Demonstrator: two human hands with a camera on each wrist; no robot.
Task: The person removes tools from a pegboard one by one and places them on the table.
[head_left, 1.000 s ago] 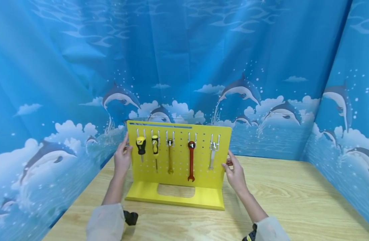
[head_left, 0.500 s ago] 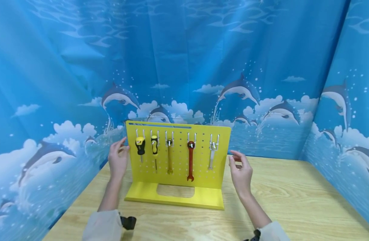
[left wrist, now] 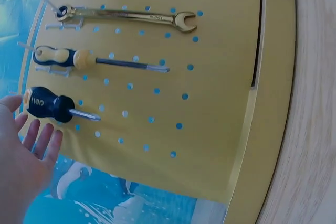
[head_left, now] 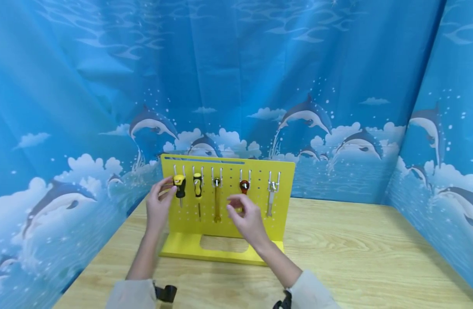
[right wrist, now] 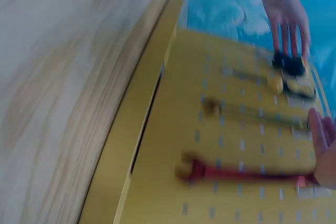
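Note:
A yellow pegboard (head_left: 228,223) stands upright on its base, tools hanging from its hooks. My left hand (head_left: 157,210) is at the leftmost tool, a stubby black-and-yellow screwdriver (head_left: 180,192). In the left wrist view the fingers are extended beside the handle of that stubby screwdriver (left wrist: 47,103), not wrapped round it. My right hand (head_left: 251,219) holds nothing and hovers before the board with loosely bent fingers, covering most of a red wrench (head_left: 244,186). Between the hands hang a longer screwdriver (head_left: 198,185) and a gold combination wrench (head_left: 217,204).
A silver wrench (head_left: 270,201) hangs at the board's right side. The board's yellow base (head_left: 182,245) has a cut-out and rests on a wooden table (head_left: 344,244). A blue dolphin-print curtain (head_left: 236,86) stands behind and along the sides.
Both hands have let go of the board's side edges. The left has come in to the stubby screwdriver; the right has swung left across the board's front.

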